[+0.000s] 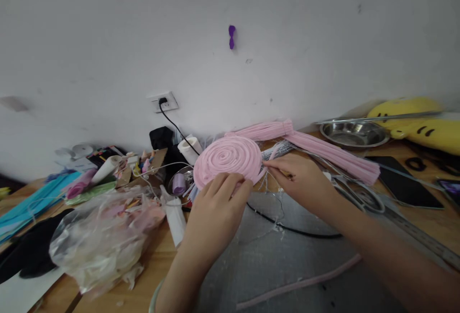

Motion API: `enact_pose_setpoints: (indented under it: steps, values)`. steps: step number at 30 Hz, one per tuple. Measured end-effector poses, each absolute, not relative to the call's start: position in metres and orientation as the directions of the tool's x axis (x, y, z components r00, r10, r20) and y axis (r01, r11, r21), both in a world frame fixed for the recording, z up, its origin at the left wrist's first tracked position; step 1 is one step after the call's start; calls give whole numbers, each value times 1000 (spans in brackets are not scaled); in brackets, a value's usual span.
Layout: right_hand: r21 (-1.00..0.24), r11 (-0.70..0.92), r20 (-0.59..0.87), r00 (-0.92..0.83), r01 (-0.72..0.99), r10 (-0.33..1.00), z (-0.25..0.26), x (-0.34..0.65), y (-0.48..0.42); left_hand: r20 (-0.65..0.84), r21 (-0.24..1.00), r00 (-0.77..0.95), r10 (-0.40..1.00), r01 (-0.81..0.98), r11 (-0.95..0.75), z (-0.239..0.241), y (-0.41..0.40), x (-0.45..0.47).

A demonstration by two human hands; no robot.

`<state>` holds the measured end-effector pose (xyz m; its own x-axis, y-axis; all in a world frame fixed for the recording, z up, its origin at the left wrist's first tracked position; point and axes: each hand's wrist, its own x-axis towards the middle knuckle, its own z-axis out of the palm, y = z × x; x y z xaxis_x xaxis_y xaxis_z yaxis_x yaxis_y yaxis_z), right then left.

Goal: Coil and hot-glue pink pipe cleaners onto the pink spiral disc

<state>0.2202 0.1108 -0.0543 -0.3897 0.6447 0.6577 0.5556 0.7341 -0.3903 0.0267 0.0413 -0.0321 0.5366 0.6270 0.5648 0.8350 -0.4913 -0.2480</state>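
A flat round coil of pink pipe cleaner (227,155), wound in a spiral, is held up over the grey mat (230,265). My left hand (219,207) is closed on the coil's near edge, its fingers bent over the front and its thumb out of sight. At the coil's right edge my right hand (302,174) pinches the pink strand between thumb and forefinger. Part of that strand shows beside the fingertips. Another pink pipe cleaner (302,284) lies loose on the mat. Behind the hands rest bundles of pink pipe cleaners (334,157).
Scissors (359,195), a metal ruler (420,236) and a black phone (406,183) lie at right. A steel bowl (354,133) stands behind them. At left are a plastic bag of scraps (104,236) and a white roll (189,150). A black cable (298,230) crosses the mat.
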Motion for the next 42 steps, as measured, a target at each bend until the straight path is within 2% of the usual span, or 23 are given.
enact_pose_setpoints:
  steps: [5, 8, 10, 13, 16, 24, 28, 33, 37, 42]
  values:
    - [-462, 745, 696, -324, 481, 641, -58, 216, 111, 541, -262, 550, 636, 829, -494, -31, 40, 27]
    - [-566, 710, 664, -278, 419, 694, -58, 212, 115, 537, -286, 562, 629, 823, -491, -31, 38, 28]
    - [-685, 642, 594, -246, 343, 766, -57, 209, 118, 538, -300, 569, 622, 819, -489, -31, 37, 28]
    - [-879, 454, 422, -208, 144, 882, -57, 206, 122, 545, -302, 568, 616, 819, -487, -31, 36, 29]
    - [-958, 286, 282, -212, -9, 936, -59, 204, 126, 548, -305, 568, 614, 819, -486, -31, 37, 30]
    - [-994, 22, 46, -236, -105, 971, -56, 207, 137, 554, -311, 582, 596, 808, -500, -31, 35, 31]
    - [-989, -61, -19, -288, -137, 957, -46, 203, 144, 555, -318, 577, 600, 813, -487, -30, 36, 31]
    - [-982, -114, -55, -344, -153, 937, -40, 200, 149, 553, -320, 587, 592, 805, -500, -31, 36, 30]
    - [-987, -138, -96, -396, -80, 913, -37, 204, 155, 530, -319, 593, 606, 802, -506, -30, 35, 30]
    - [-996, -80, -89, -419, 38, 904, -30, 206, 165, 532, -327, 586, 612, 808, -490, -31, 37, 31]
